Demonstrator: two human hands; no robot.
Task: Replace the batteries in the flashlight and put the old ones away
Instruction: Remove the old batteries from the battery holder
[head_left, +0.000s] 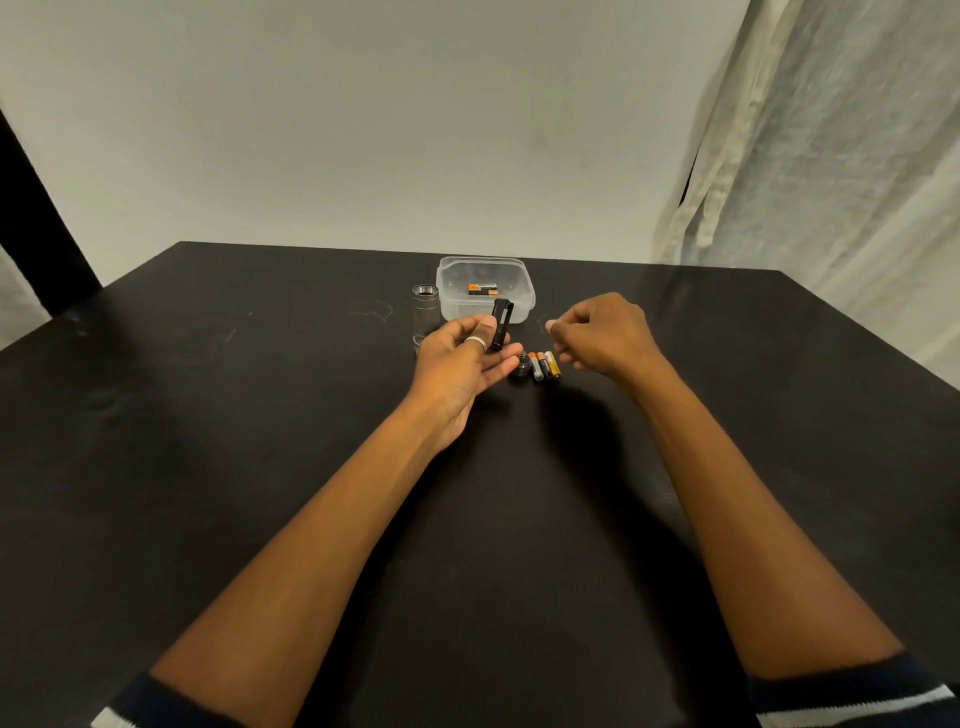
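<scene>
Left hand (467, 358) grip around slim black plastic battery holder (501, 323); right hand (602, 332) grip loosely curled, empty.

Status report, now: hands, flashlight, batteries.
Left hand holds black battery holder; right hand empty. Flashlight body upright, open. Three batteries on table, others in container.

Black table (208, 415): clear tub (485, 306), flashlight body (425, 312) upright, end cap (521, 365), three batteries (544, 365).
</scene>
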